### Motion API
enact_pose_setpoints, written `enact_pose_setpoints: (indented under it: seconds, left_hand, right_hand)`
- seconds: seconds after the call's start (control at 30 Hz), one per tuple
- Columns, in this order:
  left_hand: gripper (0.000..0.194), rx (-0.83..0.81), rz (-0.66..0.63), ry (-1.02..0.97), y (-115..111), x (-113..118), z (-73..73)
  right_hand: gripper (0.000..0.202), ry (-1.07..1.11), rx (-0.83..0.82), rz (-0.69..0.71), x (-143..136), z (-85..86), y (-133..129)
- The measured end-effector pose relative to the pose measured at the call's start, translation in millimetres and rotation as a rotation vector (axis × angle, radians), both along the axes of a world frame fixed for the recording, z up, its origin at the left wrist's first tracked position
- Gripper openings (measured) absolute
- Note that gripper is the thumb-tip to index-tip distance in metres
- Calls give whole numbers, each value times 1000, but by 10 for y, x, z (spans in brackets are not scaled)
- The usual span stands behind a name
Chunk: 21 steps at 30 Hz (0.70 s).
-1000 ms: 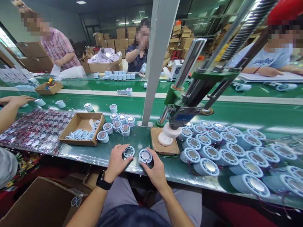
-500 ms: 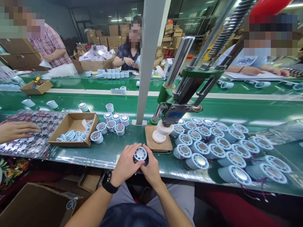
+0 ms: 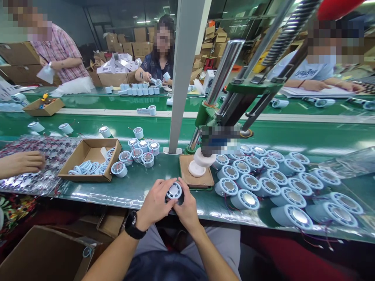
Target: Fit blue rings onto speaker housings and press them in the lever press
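Between my two hands, at the table's front edge, is a light-blue round motor housing (image 3: 174,190) with a silver centre facing up. My left hand (image 3: 154,201) curls round its left side, and my right hand (image 3: 186,207) grips its right side. Both thumbs press close to its near edge. Just beyond stands a hand press with a white round pad (image 3: 204,157) above a white cup (image 3: 196,169) on a brown base plate (image 3: 187,180). No part shows in that cup.
Many similar housings (image 3: 250,182) stand right of the press, and several more (image 3: 137,153) stand to the left. A cardboard box (image 3: 113,176) holds light-blue rings. A co-worker's hand (image 3: 26,162) is over wrapped parts at left. A grey post (image 3: 183,78) rises behind the table.
My hands and the housing stay almost in place. At left, the co-worker's hand has curled its fingers. Across the belt, other people's hands have shifted.
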State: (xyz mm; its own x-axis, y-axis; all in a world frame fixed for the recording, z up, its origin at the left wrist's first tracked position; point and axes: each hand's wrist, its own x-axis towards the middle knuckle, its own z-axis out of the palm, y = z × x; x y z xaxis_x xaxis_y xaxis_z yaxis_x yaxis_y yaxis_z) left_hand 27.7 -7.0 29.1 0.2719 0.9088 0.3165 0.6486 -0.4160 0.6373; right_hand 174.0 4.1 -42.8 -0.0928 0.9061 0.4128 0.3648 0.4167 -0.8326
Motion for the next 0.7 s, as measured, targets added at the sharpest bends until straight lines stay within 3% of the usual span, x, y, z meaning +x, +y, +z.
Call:
enact_pose_setpoints:
  seconds: [0.13, 0.27, 0.43, 0.7]
  left_hand:
    - [53, 67, 11, 19, -19, 8, -53]
    - [64, 24, 60, 15, -17, 5, -69]
    - [61, 28, 34, -14, -1, -26, -64]
    - [75, -141, 53, -26, -4, -29, -55]
  right_hand:
    - [63, -1, 1, -4, -1, 3, 3]
    - [64, -2, -16, 3, -2, 4, 1]
    - [64, -13, -15, 9, 10, 17, -1]
    - [62, -31, 3, 20, -14, -14, 18]
